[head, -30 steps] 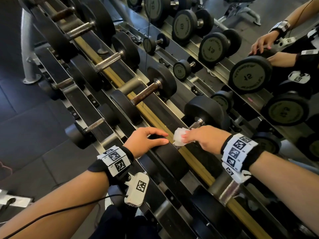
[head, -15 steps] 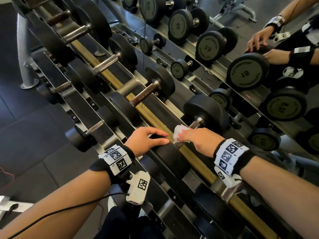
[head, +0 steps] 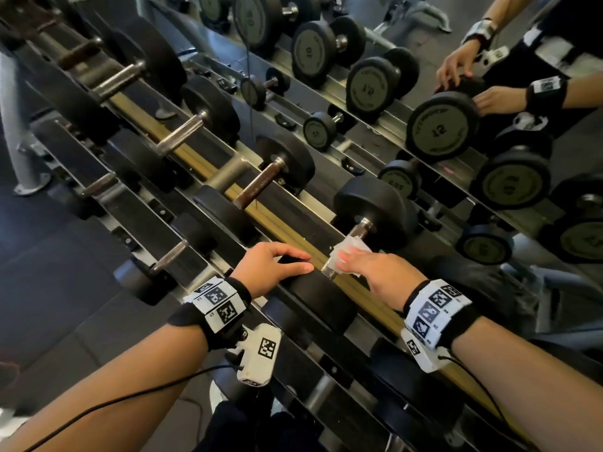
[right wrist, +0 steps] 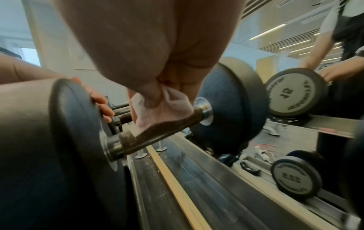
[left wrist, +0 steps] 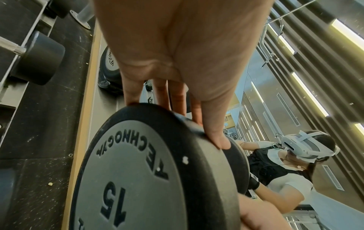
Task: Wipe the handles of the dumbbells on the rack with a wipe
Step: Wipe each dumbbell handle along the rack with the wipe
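A black dumbbell marked 15 [left wrist: 138, 171] lies on the top tier of the rack, with a rough brown handle [right wrist: 157, 137]. My right hand [head: 375, 272] grips a white wipe [head: 349, 249] wrapped over the handle [head: 361, 228], closer to its near end. In the right wrist view the wipe [right wrist: 163, 109] is bunched under my fingers and covers the upper side of the handle. My left hand [head: 284, 264] rests on the near head [head: 313, 295], its fingers [left wrist: 216, 132] laid straight over the rim. The far head [head: 372, 207] is uncovered.
More dumbbells stand along the rack to the left; the nearest has a rusty handle [head: 261, 184]. A yellow strip [head: 284, 220] runs between the rails. Smaller dumbbells [head: 169, 252] sit on the lower tier. The mirror behind reflects the weights [head: 440, 125] and my hands.
My right hand has slid the wipe a little along the handle toward the far head. The left hand has stayed on the near head.
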A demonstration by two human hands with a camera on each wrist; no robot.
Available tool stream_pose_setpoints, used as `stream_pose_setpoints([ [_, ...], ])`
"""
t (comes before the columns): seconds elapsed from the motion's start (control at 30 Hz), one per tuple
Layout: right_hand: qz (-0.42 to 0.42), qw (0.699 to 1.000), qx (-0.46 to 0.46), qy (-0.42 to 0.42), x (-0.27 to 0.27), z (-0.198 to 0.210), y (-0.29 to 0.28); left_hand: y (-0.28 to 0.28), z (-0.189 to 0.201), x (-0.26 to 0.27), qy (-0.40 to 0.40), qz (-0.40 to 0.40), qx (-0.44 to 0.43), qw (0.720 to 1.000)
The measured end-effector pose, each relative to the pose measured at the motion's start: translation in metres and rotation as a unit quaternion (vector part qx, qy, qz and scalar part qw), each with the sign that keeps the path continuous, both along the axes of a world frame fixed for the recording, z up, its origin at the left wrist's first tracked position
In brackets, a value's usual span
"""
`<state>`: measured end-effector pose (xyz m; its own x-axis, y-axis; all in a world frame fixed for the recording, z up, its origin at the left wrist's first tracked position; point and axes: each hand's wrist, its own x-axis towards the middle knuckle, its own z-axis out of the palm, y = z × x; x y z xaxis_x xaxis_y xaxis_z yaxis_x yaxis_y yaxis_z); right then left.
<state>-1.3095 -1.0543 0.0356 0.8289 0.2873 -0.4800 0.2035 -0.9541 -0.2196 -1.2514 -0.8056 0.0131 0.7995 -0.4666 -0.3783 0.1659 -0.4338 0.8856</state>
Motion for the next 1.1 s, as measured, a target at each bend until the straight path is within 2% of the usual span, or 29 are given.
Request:
stream_pose_setpoints([
  [0.07, -0.037, 0.999, 0.014, 0.005, -0.012, -0.003, -0.008, 0.000, 0.001, 0.001, 0.000, -0.005, 0.000, 1.000],
  [0.13, -0.152, 0.986, 0.074, -0.008, -0.022, -0.005, -0.014, 0.000, 0.001, 0.001, -0.001, -0.012, 0.000, 1.000],
  [0.17, -0.232, 0.963, 0.134, -0.021, -0.026, -0.006, -0.016, 0.000, 0.001, 0.001, -0.001, -0.014, -0.002, 1.000],
  [0.2, -0.317, 0.926, 0.202, -0.035, -0.030, -0.006, -0.017, 0.001, 0.002, 0.001, -0.002, -0.017, -0.004, 1.000],
  [0.27, -0.458, 0.833, 0.306, -0.057, -0.034, -0.007, -0.012, 0.001, 0.003, 0.001, -0.005, -0.022, -0.005, 1.000],
  [0.37, -0.587, 0.708, 0.389, -0.054, -0.029, -0.017, 0.006, 0.000, 0.004, 0.001, -0.013, -0.028, 0.001, 1.000],
  [0.4, -0.623, 0.658, 0.420, -0.039, -0.026, -0.020, 0.011, 0.000, 0.004, 0.001, -0.012, -0.028, 0.001, 1.000],
  [0.47, -0.694, 0.531, 0.485, -0.006, -0.020, -0.025, 0.019, 0.000, 0.004, 0.001, -0.013, -0.029, 0.002, 1.000],
  [0.5, -0.713, 0.488, 0.504, -0.001, -0.018, -0.029, 0.021, 0.001, 0.004, 0.001, -0.015, -0.030, 0.005, 0.999],
  [0.53, -0.714, 0.476, 0.514, -0.004, -0.017, -0.033, 0.023, 0.001, 0.003, 0.001, -0.017, -0.031, 0.007, 0.999],
  [0.7, -0.678, 0.465, 0.569, 0.001, -0.017, -0.049, 0.032, 0.002, 0.000, 0.003, -0.027, -0.040, 0.020, 0.999],
  [0.83, -0.638, 0.526, 0.562, -0.008, -0.014, -0.052, 0.038, 0.002, -0.003, 0.004, -0.031, -0.042, 0.026, 0.998],
  [0.9, -0.630, 0.536, 0.563, -0.006, -0.013, -0.053, 0.039, 0.002, -0.004, 0.004, -0.030, -0.043, 0.026, 0.998],
  [1.0, -0.634, 0.524, 0.569, -0.010, -0.004, -0.050, 0.043, 0.002, -0.003, 0.004, -0.019, -0.037, 0.019, 0.999],
  [1.03, -0.631, 0.529, 0.567, -0.012, -0.001, -0.050, 0.044, 0.002, -0.003, 0.004, -0.016, -0.034, 0.017, 0.999],
  [1.1, -0.617, 0.561, 0.552, -0.019, 0.001, -0.051, 0.044, 0.002, -0.004, 0.004, -0.015, -0.034, 0.015, 0.999],
])
